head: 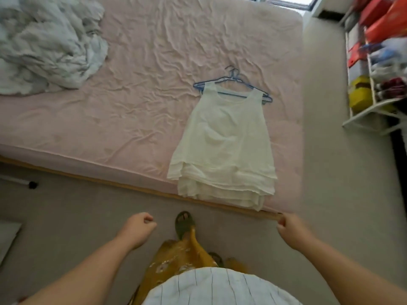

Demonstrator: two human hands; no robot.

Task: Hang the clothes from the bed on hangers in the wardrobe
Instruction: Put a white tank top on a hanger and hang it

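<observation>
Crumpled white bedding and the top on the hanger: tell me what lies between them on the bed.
Only bare, wrinkled pink sheet lies between the bedding and the top on the blue hanger, in the head view.

Nothing to read here: no words, brand or number comes through anywhere. The red boxes (383,16) on the white shelf rack (370,111) (top right, badly blurred) may carry print, but it cannot be made out.
</observation>
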